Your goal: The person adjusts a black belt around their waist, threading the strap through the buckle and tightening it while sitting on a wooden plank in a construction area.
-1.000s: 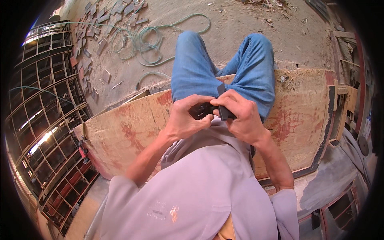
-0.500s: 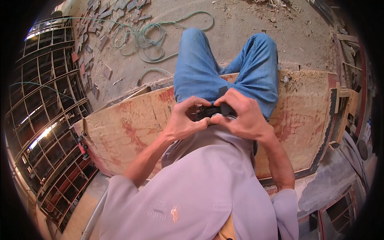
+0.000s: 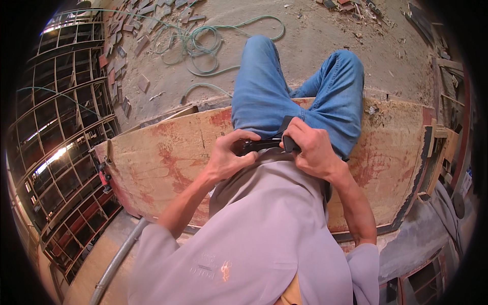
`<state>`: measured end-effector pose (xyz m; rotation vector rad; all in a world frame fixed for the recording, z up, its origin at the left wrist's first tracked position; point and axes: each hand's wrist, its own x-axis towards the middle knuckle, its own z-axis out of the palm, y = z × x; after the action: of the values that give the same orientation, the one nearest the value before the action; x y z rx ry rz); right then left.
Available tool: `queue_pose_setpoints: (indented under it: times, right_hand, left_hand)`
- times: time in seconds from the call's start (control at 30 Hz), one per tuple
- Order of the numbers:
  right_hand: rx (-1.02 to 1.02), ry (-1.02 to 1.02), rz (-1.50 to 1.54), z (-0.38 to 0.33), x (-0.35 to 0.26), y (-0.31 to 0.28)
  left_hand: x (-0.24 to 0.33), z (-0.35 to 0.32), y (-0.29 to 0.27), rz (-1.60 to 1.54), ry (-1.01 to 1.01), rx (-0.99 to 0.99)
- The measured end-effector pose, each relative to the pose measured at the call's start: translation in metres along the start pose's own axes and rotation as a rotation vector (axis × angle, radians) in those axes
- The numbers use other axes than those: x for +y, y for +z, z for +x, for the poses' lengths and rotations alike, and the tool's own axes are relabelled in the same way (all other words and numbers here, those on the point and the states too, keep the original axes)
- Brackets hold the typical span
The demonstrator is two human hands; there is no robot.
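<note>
I sit on a worn, red-stained plywood board (image 3: 168, 152), my blue-jeaned legs (image 3: 264, 86) hanging over its far edge. At my waist both hands grip a black strap (image 3: 263, 145), which looks like a belt. My left hand (image 3: 227, 160) is closed around its left end. Holding the right part, my right hand (image 3: 311, 151) pinches a short upright piece of the strap between thumb and fingers. My pale lilac shirt (image 3: 264, 239) hides whatever lies below the hands.
A green hose (image 3: 203, 40) lies coiled on the dusty concrete floor below, beside scattered broken tiles (image 3: 122, 56). A rebar grid (image 3: 56, 152) fills the left side. A grey pipe (image 3: 117, 259) runs at lower left; wooden pieces (image 3: 442, 137) stand at the right.
The view has tilted a little, so the legs and hands sit lower and more to the right. My hands have drawn slightly apart along the strap; both still grip it.
</note>
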<state>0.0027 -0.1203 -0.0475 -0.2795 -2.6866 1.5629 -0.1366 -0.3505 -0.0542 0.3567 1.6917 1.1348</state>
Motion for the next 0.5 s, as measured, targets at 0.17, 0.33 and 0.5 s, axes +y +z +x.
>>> queue_pose_setpoints:
  times: [0.17, 0.33, 0.5]
  right_hand:
    - [0.059, -0.167, -0.109, 0.012, -0.035, 0.017]
    - [0.104, -0.302, -0.247, 0.003, -0.026, 0.031]
    - [0.169, -0.336, -0.246, -0.008, -0.013, 0.024]
  left_hand:
    - [-0.006, -0.007, 0.006, -0.031, 0.118, 0.103]
    - [-0.009, -0.009, 0.007, 0.136, 0.234, 0.156]
    - [-0.020, -0.016, -0.005, 0.101, 0.098, 0.104]
